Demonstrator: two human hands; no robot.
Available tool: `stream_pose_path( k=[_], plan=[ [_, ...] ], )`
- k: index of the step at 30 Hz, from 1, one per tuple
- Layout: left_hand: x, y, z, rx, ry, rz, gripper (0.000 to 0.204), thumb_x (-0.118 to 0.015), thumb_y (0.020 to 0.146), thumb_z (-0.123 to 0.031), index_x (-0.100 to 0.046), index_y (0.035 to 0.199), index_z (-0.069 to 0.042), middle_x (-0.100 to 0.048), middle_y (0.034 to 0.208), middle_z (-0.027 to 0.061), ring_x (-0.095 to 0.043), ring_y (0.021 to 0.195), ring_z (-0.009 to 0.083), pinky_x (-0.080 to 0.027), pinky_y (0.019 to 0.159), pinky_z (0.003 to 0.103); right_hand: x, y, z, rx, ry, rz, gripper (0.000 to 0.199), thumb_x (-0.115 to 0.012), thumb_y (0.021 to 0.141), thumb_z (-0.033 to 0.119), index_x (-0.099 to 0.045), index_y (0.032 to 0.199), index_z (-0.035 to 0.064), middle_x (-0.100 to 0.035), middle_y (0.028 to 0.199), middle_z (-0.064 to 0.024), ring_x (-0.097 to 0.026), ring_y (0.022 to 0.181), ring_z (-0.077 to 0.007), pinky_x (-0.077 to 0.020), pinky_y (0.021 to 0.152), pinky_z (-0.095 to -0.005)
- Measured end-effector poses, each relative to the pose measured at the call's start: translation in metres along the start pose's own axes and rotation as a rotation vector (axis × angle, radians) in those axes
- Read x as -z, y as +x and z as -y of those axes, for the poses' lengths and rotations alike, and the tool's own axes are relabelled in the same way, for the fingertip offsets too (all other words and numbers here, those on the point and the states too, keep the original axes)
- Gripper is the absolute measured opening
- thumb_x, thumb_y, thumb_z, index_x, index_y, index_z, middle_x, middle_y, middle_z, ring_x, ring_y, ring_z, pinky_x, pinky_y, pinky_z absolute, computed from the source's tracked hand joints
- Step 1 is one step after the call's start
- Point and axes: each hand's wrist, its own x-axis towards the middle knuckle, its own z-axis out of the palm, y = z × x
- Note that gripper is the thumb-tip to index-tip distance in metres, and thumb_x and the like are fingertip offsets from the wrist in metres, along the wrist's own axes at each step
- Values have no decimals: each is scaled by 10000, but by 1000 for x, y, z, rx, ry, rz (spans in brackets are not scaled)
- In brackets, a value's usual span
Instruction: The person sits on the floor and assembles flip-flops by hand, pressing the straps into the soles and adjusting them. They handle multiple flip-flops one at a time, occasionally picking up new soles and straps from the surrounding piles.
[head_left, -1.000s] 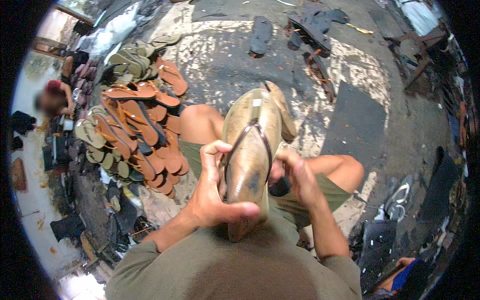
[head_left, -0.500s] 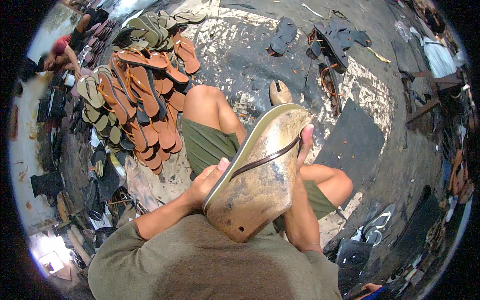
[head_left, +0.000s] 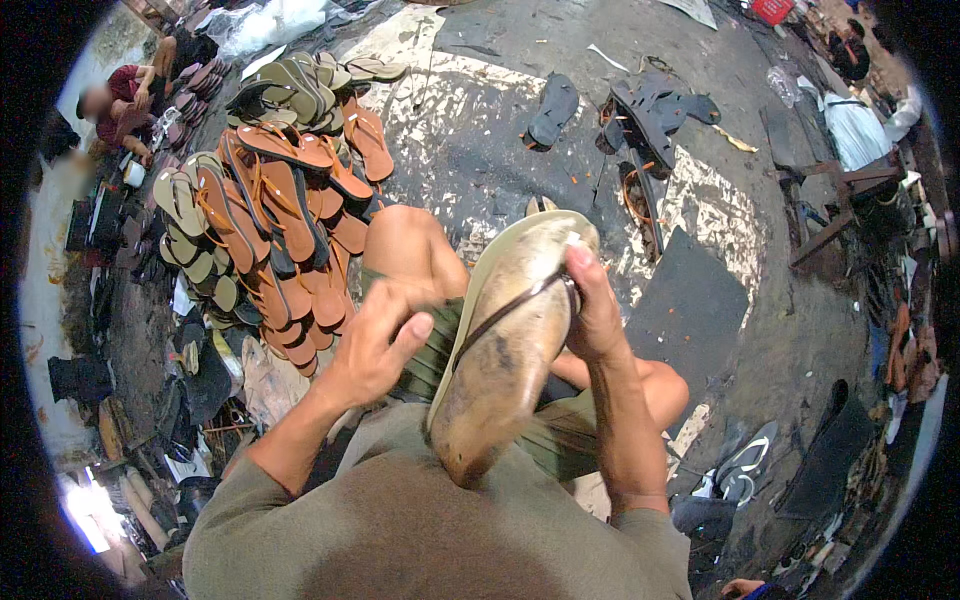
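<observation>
A worn wooden shoe last (head_left: pixel 510 375) stands tilted between my knees, its heel end against my shirt. A flip-flop (head_left: pixel 478 285) with a pale olive edge is fitted on it, its dark brown strap (head_left: pixel 497 322) crossing the last. Near the toe end my right hand (head_left: pixel 598 312) grips the last, thumb on top beside the strap. My left hand (head_left: pixel 375 345) is off the flip-flop, just left of it over my thigh, thumb apart and fingers slightly blurred. Beyond the toe, a slotted wooden piece (head_left: pixel 541 206) is mostly hidden.
Left of my knee lies a big pile of brown and olive flip-flops (head_left: pixel 290 200). Dark soles (head_left: pixel 552 110) and black sandals (head_left: pixel 640 125) lie ahead. A dark rubber sheet (head_left: pixel 690 300) is at the right, near a wooden stand (head_left: pixel 825 215). Another person (head_left: pixel 130 100) sits far left.
My left hand has let go of the flip-flop's edge and moved left. The last with the flip-flop has turned more upright and shifted slightly left; my right hand still grips its toe end.
</observation>
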Motion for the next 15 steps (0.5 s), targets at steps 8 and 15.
stream_pose_path(
  k=[8, 15],
  plan=[
    [-36, 26, -63, 198, -1301, 56, 995, -877, 727, -335, -214, 1427, -94, -406, 1425, 152, -433, 1367, 261, -342, 1168, 424, -19, -16, -4, 167, -52, -30, 816, -355, 1060, 644, -356, 1527, -25, -509, 1480, -194, -554, 1323, -269, -423, 1141, -397],
    [-50, 81, -21, -140, -1766, 165, 911, -603, 941, -498, -245, 1613, 3, -292, 1593, 373, -420, 1442, 444, -434, 1128, 561, -61, -86, -34, -223, 1148, 418, 803, -505, 1006, 557, -322, 1564, 10, -498, 1515, -208, -550, 1348, -375, -554, 961, -605]
  ],
)
